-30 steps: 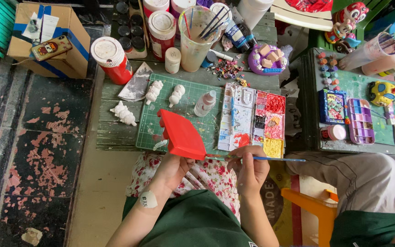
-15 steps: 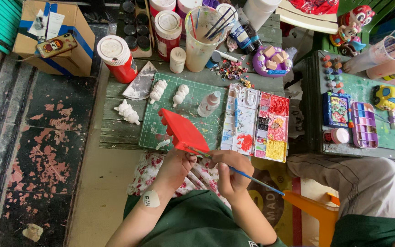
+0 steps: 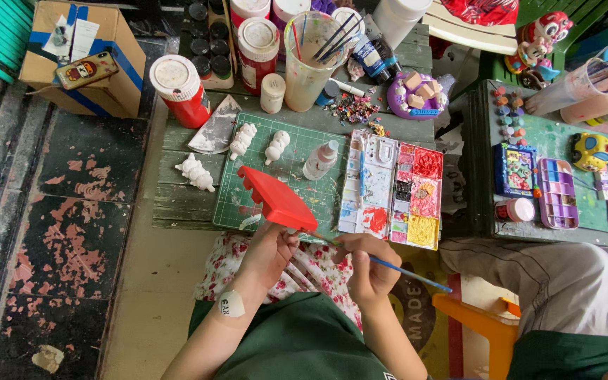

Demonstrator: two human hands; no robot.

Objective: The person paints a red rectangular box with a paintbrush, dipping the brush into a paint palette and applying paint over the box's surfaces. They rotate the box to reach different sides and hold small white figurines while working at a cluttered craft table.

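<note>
Your left hand (image 3: 267, 255) has its grip clamped on the lower near edge of the red figure (image 3: 276, 202), a flat, freshly red-coated piece with small bumps along its far left end. You hold it tilted above the near edge of the green cutting mat (image 3: 297, 151), clear of the worktop (image 3: 177, 200). Its long axis runs on a diagonal, from the bumpy end up and to your left down to the corner by your fingers, so the broad face slants toward you. Your right hand (image 3: 369, 266) sits just to the right of that corner, its grip closed round the blue-handled brush (image 3: 388, 266). The brush handle points off to the lower right, and the bristle end reaches left toward the near right corner of the red figure; the tip seems to touch or nearly touch it, though you cannot tell which from this view. So the surface being worked lies to the left of and slightly beyond your right hand, and the right hand is the nearer one to the paint. The paint palette (image 3: 395, 190) rests just beyond your right hand, with its red well at the near edge close to the brush. Unpainted white figures (image 3: 197, 173) lie farther off to the left on the worktop.
</note>
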